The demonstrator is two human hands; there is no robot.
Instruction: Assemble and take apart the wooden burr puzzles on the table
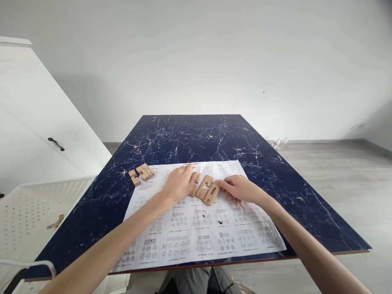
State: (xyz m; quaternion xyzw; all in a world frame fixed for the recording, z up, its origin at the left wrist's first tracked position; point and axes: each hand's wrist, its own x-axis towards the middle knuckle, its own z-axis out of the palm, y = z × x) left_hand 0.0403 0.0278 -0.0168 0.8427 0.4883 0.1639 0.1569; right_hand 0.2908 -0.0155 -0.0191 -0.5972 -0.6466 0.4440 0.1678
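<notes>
One pale wall [196, 61] rises behind a dark blue, marble-patterned table [190, 139], with a white cabinet [33, 102] standing at left. A creased sheet of printed diagrams [183, 255] covers part of the table's near side. Over it, a person's left hand [180, 181] bends its fingers across a wooden piece [195, 188], partly hiding it; whether it grips cannot be told. The right hand [237, 188], fingers curled, touches the far end of a slotted piece marked 2 [210, 197]; its hold is also unclear. Between the hands, a notched piece [201, 193] lies on the sheet beside the slotted one, both slanting. A cluster of wooden blocks [146, 173] sits at the sheet's far left corner, well apart from the hands. Smallest of all, a black speck [220, 222] shows on the paper nearer the person.
</notes>
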